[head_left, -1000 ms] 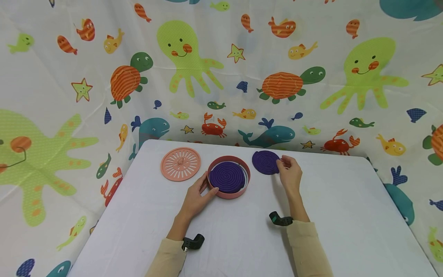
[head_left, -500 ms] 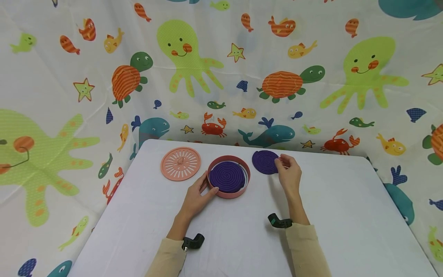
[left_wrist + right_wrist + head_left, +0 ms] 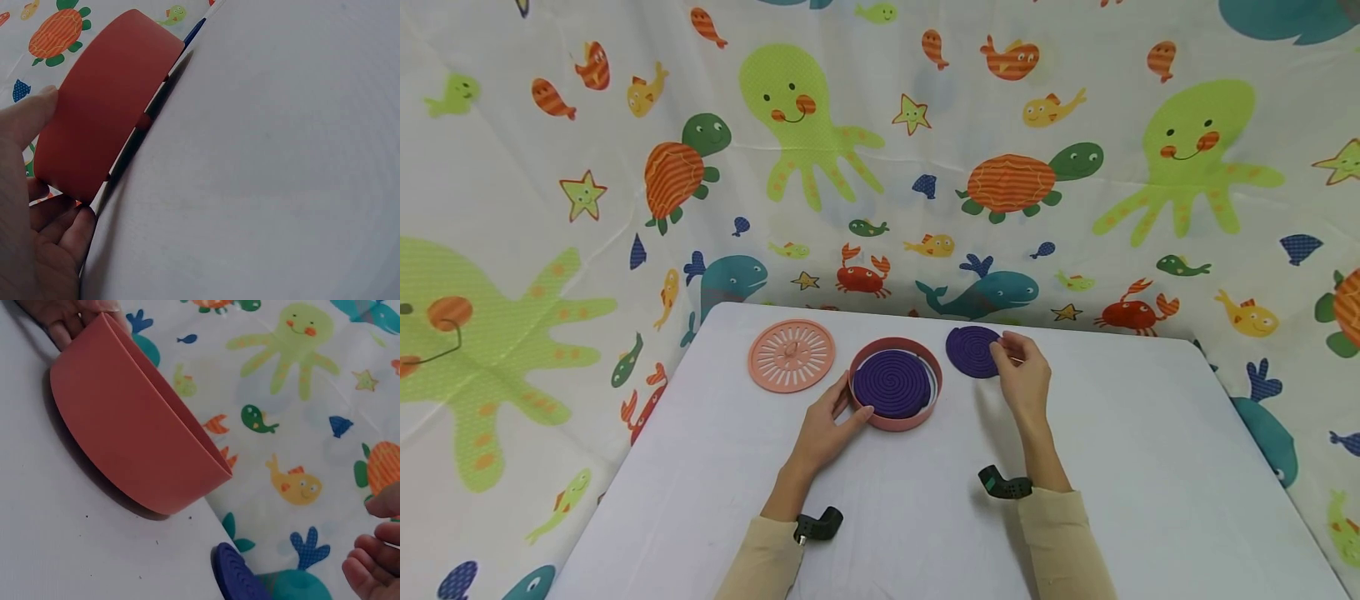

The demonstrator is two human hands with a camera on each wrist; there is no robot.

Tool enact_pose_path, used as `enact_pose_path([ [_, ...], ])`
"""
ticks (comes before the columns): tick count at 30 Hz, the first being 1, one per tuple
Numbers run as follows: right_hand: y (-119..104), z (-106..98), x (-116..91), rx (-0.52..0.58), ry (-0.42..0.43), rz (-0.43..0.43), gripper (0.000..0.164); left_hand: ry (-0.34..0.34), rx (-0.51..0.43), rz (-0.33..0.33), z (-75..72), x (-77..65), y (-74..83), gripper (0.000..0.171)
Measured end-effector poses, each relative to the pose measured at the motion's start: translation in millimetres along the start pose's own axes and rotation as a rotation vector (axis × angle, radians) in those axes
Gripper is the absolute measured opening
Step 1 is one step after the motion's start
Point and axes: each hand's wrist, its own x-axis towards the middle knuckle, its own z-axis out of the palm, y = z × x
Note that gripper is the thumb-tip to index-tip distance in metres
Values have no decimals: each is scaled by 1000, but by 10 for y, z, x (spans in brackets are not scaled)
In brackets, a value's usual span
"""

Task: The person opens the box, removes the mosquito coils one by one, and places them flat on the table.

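Because the slotted lid (image 3: 792,356) lies flat at the left of the table (image 3: 925,500), well apart from both hands, we see little threat to it; only a stray sweep of the left forearm might nudge it toward the far edge just behind.

Next along, we find the left hand (image 3: 825,427) clamped on the pink round box (image 3: 897,425), its thumb over the near rim and its fingers round the left side. Inside the box sits one purple coil (image 3: 892,383), with a pale gap along its right side. Since all the holding comes from the left, we think a hard squeeze or a lift could tilt the box and let that coil slide into the gap. The thumb tip also comes close to the coil's edge, and if it dug in, we would expect chipping.

To the right of the box, apart from it, a second coil (image 3: 973,352) lies on the table near the far edge. Over its right side we see the right hand (image 3: 1025,375), thumb and fingertips apart; whether any finger touches the coil we cannot tell. Our main worry is here: such a thin spiral looks brittle, so a pinch at one edge could snap its outer turn, and a clumsy push could send it off the back.
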Motion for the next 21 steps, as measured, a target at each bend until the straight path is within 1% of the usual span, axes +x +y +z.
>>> enact_pose_path([
  [5,-30,22,-12,12,-8,-15,37,4,2,13,8,5,-9,84],
  [11,-68,43,-35,24,-19,-42,36,-2,7,3,4,14,-13,85],
  [15,-99,54,-52,19,-22,-55,36,-3,11,-3,0,11,-4,85],
  [21,-128,81,-82,6,-27,-77,33,0,15,5,1,13,-8,85],
])
